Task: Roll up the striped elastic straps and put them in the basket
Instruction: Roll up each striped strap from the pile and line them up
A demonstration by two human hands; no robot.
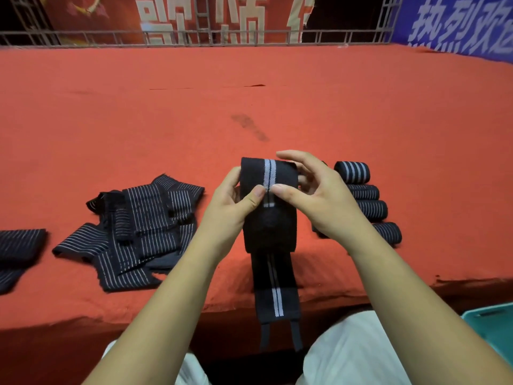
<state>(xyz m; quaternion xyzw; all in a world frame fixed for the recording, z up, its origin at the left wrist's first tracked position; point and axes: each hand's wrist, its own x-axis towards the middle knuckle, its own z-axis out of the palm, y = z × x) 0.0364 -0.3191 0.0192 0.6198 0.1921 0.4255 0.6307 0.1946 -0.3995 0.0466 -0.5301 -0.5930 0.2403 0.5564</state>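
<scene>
1. Your left hand (230, 202) and right hand (316, 201) both pinch the partly wound striped strap (273, 232), with your thumbs meeting at its white stripe. You hold it above the table's near edge, and its tail hangs loose toward your lap.
2. Done: at least four rolled straps (352, 172) lie in a row on the red tablecloth (249, 107), just beside your right hand.
3. Not done: nothing shows in the teal basket (494, 326) at lower right, though most of it is out of frame.
4. Left: finish this roll, then wind the flat pile of straps (138, 232) on your left and the far-left pieces (19, 245).
5. Judge the task at roughly its midpoint.
</scene>
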